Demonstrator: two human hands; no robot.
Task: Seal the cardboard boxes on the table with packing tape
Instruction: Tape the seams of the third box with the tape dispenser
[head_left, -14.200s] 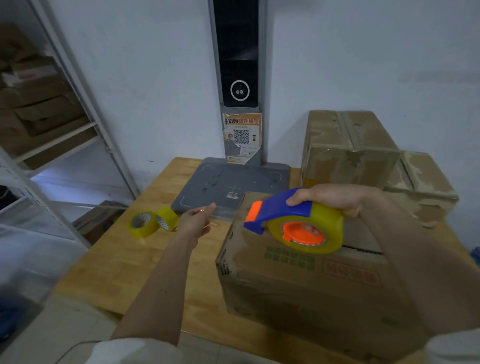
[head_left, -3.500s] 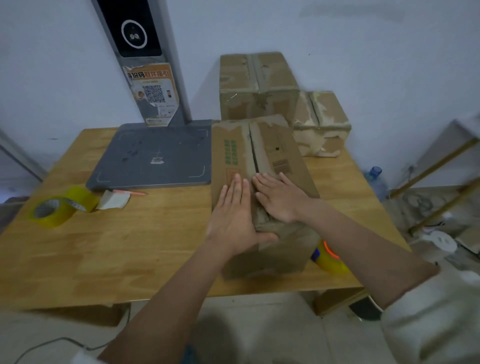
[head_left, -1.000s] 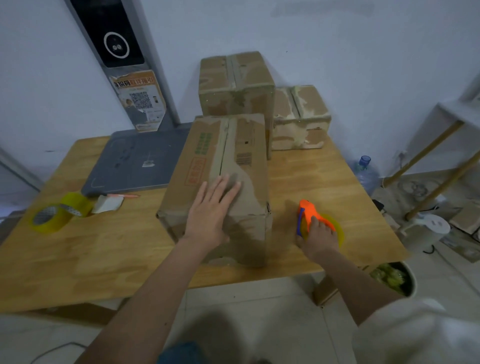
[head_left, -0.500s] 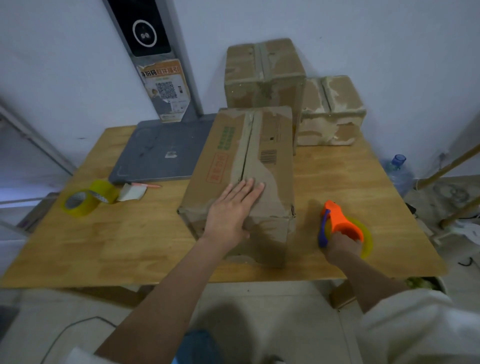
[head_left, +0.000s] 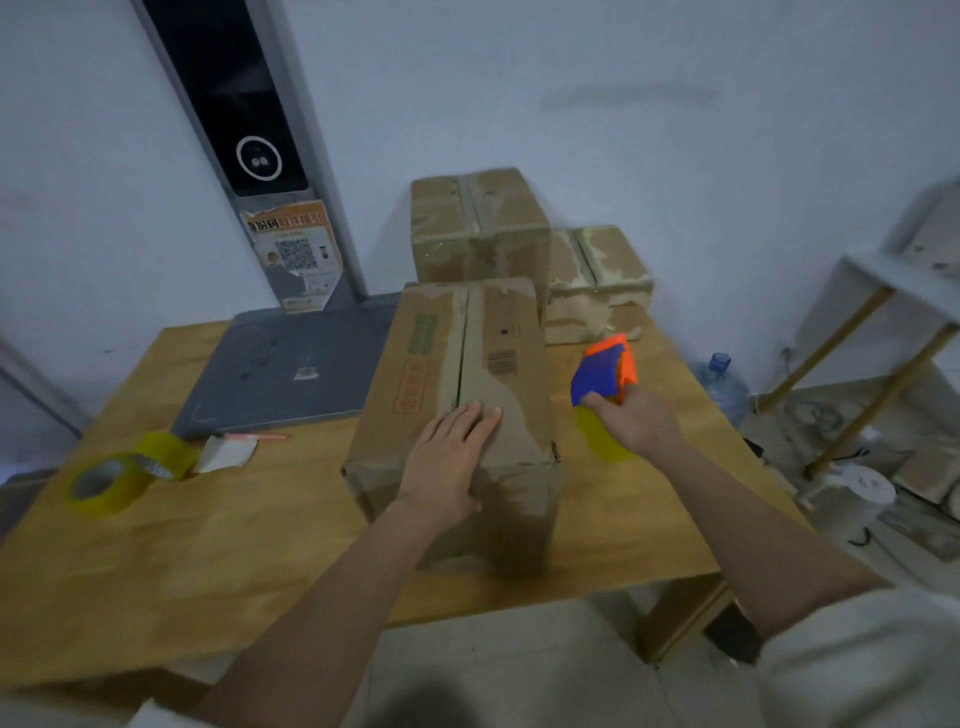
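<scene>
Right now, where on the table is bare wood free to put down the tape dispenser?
Bare wood lies between the tape rolls and the front box, along the near edge. Another patch is right of that box, under the right hand holding the dispenser. The back is crowded: grey pad, two taped boxes.

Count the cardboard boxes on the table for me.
3: the front box under the left hand, a tall box against the wall behind it, and a lower box beside that. Others could be hidden behind them.

Brown cardboard box (head_left: 457, 395), blue-and-orange tape dispenser (head_left: 605, 376), yellow tape rolls (head_left: 124, 473), grey scale platform (head_left: 291, 369)
</scene>
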